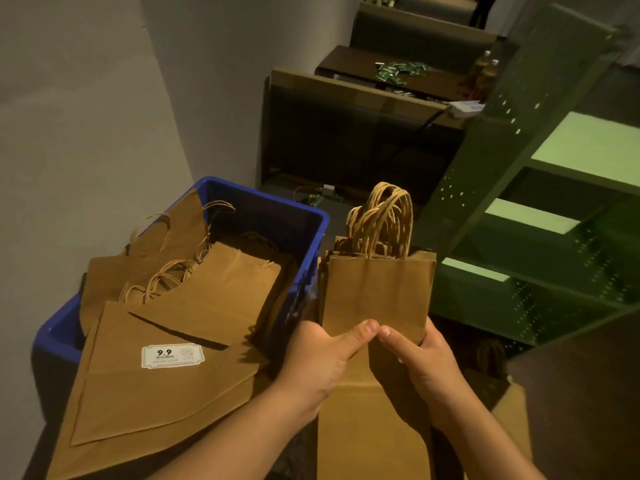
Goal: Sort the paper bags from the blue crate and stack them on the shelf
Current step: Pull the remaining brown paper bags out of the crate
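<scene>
A bundle of small brown paper bags (377,289) stands upright in front of me, twisted rope handles pointing up. My left hand (322,358) grips its lower left edge, thumb across the front. My right hand (422,362) grips the lower right edge, thumb meeting the left thumb. Left of the bundle, the blue crate (298,220) holds several larger flat brown bags (207,299), one with a white "9.9" sticker (172,355). The green metal shelf (554,209) stands to the right, its visible boards bare.
A grey wall runs along the left. Behind the crate stand dark booth seats and a table (363,64) with green packets. A cardboard box (509,410) with more handled bags sits low at the right, below my right wrist.
</scene>
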`<state>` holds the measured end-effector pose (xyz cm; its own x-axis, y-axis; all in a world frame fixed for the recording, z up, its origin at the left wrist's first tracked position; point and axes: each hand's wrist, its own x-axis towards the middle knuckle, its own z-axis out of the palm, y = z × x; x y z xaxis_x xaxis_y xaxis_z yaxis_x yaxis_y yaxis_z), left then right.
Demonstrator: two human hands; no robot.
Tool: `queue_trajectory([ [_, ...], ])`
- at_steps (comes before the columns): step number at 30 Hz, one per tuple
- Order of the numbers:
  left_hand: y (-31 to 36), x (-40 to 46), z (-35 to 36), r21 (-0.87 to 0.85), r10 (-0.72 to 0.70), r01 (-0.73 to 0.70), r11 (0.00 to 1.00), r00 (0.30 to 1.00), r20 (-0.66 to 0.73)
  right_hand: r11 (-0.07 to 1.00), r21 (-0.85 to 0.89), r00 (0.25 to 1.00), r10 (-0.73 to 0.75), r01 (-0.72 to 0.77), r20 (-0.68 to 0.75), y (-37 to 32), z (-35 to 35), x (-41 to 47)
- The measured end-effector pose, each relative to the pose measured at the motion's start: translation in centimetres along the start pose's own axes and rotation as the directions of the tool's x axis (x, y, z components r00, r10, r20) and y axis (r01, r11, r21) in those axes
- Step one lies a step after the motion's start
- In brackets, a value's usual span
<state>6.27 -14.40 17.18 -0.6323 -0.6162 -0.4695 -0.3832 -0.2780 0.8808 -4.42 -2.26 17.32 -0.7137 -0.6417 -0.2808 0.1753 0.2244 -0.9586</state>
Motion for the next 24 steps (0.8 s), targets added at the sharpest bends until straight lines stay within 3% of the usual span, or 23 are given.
queue_trajectory([
  [3, -1.1, -0.5, 0.8, -0.010, 0.007, -0.007, 1.000, 1.000, -0.018, 0.999, -0.053, 1.000, 0.002, -0.003, -0.028, 0.4, -0.8, -1.0],
  [9, -3.6, -1.5, 4.6, -0.016, -0.036, 0.038, 0.999, 0.993, 0.109, 0.995, -0.099, 0.996, 0.021, -0.029, -0.082, 1.7, -4.7, -3.8],
  [17, -5.0, -3.9, 12.7, 0.100, -0.067, 0.040, 0.994, 0.955, 0.288, 0.998, -0.023, 0.981, 0.055, -0.060, -0.186, 4.3, -13.3, -7.9],
  [21, -6.8, -4.3, 16.5, 0.191, -0.117, 0.061, 0.980, 0.947, 0.298, 0.995, 0.053, 0.969, 0.099, -0.090, -0.225, 6.4, -16.8, -9.3],
  [24, -7.9, -4.2, 17.6, 0.183, -0.172, 0.133, 0.974, 0.961, 0.217, 0.990, 0.090, 0.969, 0.126, -0.109, -0.211, 8.4, -17.6, -9.2],
])
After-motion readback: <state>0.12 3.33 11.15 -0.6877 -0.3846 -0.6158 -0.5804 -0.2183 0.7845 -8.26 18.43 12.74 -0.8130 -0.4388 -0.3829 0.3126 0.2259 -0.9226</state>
